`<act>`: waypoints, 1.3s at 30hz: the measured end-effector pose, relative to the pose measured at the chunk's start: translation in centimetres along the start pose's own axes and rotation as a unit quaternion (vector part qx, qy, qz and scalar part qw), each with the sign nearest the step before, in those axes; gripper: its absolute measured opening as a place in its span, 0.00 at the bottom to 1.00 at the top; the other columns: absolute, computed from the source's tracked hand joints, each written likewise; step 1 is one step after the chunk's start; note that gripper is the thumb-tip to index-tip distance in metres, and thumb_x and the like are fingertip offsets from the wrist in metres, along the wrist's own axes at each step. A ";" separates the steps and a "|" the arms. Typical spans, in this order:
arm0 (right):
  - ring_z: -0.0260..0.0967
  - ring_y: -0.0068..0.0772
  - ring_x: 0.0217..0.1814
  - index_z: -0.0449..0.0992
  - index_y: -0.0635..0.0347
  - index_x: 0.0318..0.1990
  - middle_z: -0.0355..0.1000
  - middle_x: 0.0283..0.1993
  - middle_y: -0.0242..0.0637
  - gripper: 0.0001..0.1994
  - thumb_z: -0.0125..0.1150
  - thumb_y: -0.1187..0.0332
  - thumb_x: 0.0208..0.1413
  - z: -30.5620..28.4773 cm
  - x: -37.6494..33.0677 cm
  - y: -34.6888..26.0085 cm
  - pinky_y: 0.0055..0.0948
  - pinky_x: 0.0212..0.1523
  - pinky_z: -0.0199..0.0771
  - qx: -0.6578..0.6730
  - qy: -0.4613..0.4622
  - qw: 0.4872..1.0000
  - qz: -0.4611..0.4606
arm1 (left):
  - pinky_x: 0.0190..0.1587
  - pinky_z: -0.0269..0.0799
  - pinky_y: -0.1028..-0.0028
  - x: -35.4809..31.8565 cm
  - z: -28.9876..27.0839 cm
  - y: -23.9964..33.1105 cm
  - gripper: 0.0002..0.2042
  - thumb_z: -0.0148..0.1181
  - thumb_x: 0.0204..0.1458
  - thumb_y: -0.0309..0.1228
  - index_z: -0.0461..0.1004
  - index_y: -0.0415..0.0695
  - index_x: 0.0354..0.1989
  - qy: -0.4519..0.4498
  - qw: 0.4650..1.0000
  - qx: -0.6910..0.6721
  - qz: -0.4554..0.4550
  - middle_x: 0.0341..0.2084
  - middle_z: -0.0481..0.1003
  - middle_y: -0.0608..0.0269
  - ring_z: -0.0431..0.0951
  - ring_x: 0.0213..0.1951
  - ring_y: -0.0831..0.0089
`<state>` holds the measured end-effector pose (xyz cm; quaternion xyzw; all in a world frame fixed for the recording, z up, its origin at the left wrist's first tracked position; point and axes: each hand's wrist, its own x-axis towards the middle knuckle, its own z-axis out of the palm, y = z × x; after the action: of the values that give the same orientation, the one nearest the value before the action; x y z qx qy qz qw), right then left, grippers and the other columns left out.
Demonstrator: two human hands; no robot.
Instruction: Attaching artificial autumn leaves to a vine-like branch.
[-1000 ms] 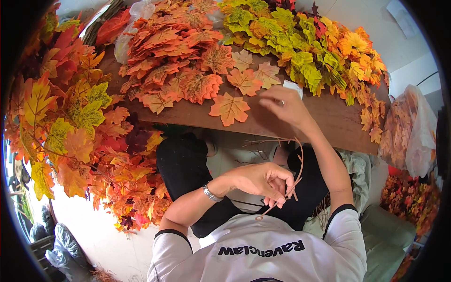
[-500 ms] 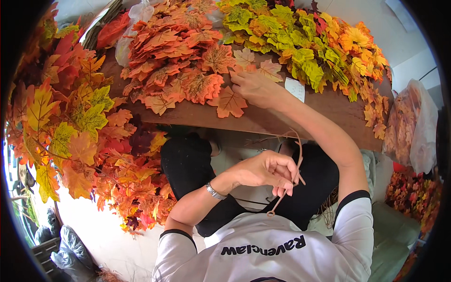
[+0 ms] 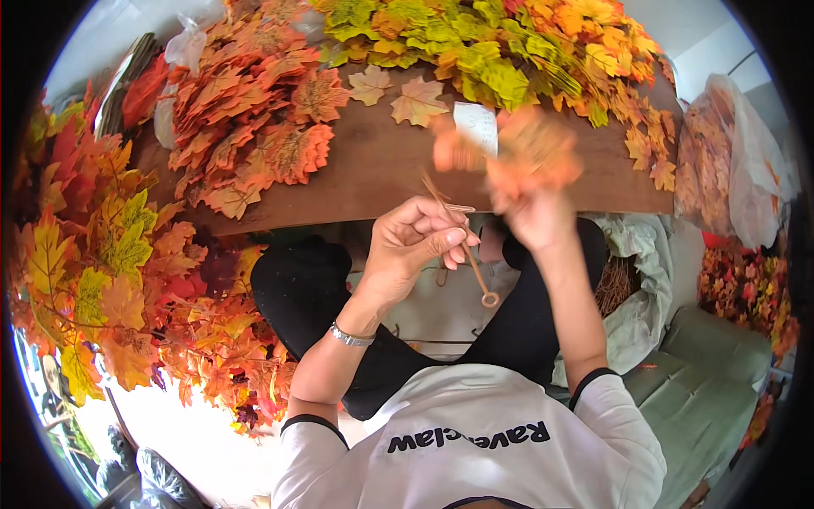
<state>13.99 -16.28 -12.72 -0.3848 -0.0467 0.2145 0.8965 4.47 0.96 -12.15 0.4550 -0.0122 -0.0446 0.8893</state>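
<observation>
Leaves point(image 3: 254, 127) crowd the board point(image 3: 373, 170); left hand point(image 3: 415, 246) pinches a stem point(image 3: 462, 246), right hand point(image 3: 530, 212) grips a blurred leaf point(image 3: 530, 157).

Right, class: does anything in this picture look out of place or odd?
Only one thing: a small white paper slip lies among the fake leaves on the brown board. The right hand and its orange leaf are just motion-blurred. Nothing looks spilled or damaged.

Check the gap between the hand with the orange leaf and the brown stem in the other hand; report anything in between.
Nothing visible lies between them. The right hand lifts a blurred orange leaf just right of the thin brown stem pinched in the left hand, above the wooden board.
</observation>
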 end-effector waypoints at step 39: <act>0.63 0.23 0.26 0.72 0.64 0.34 0.67 0.24 0.32 0.07 0.55 0.69 0.54 1.1 -3.7 3.7 0.32 0.32 0.69 0.168 -0.050 0.969 0.173 | 0.24 0.68 0.84 0.7 0.5 -1.1 0.10 0.56 0.51 0.23 0.63 0.39 0.38 0.022 0.999 0.036 0.004 0.24 0.74 0.62 0.73 0.24 0.81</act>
<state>9.09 -14.87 -14.28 -0.2198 0.0128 0.3901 0.8941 5.08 -0.18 -12.74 0.4874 0.0038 -0.0308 0.8726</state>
